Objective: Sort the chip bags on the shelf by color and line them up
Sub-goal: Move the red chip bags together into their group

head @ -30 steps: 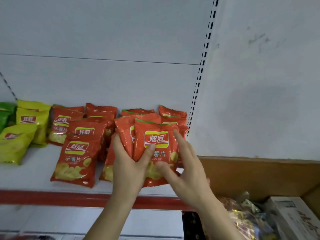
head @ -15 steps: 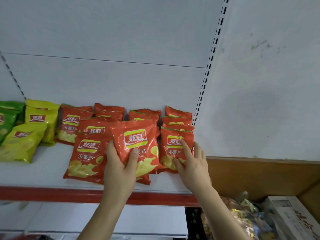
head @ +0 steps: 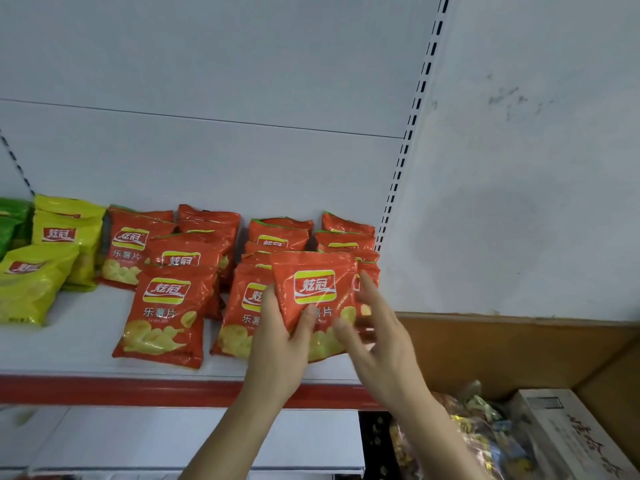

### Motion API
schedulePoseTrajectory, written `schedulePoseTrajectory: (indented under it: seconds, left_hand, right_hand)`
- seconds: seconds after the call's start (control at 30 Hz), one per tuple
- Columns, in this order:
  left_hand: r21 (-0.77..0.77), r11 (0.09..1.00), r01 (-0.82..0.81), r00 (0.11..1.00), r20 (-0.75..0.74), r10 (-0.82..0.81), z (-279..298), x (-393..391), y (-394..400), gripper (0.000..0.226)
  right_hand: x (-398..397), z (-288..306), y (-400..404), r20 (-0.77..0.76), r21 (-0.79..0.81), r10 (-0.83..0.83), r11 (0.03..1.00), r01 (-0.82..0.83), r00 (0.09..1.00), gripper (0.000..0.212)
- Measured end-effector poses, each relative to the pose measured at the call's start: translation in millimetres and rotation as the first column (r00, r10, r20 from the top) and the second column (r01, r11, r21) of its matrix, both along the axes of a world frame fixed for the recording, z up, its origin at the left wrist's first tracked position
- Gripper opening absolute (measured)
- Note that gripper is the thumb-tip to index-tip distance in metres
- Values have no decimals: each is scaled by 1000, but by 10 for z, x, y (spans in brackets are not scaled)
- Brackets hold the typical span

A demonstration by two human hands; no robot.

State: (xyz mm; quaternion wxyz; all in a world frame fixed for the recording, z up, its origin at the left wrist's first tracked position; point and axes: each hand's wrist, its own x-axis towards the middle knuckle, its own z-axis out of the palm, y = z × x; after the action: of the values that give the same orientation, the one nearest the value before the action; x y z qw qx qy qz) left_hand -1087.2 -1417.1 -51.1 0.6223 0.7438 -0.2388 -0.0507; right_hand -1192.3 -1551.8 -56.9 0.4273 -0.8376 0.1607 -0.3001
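- Orange bag (head: 313, 299) at centre frame, pinched in the left hand (head: 280, 344), thumb across its front, raised over other orange bags (head: 166, 313) on the shelf (head: 86, 337)
- Right hand (head: 377, 337) beside it, blurred, grip apart, fingers spread by the bag's right edge
- Yellow bags (head: 33, 282) at far left
- Box (head: 568, 434) lower right

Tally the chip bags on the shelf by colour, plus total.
Orange bags: about 16, overlapping, so not exact; 1 held in left hand
Yellow bags: 3
Green bags: 2, at frame edge
Total: about 21
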Motion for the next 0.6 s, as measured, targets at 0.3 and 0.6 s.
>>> schedulePoseTrajectory:
  seconds: [0.3, 0.6]
  left_hand:
    - [432, 821, -374, 719, 694, -38, -72, 84, -147, 79]
    - [640, 578, -507, 695, 700, -165, -370, 195, -35, 76]
  right_hand:
    - [-12, -346, -229, -81, -288, -172, 947, 142, 982, 76]
    - [38, -637, -248, -362, -592, -371, 800, 97, 855, 87]
